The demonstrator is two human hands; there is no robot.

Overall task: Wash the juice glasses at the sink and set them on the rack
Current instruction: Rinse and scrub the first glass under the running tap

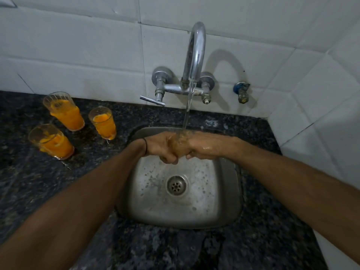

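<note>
Left hand (161, 147) and right hand (198, 146) meet over the far half of the sink (224, 201), fingers curled round a clear glass (178, 146) held between them under the tap (195, 55) stream. The basin near the drain (176, 185) lies open below. Three juice-filled glasses (65, 112) (103, 122) (51, 142) stand on the dark granite counter (263, 230), well left of the sink rim. White tiled walls (78, 45) close the far and right sides.
</note>
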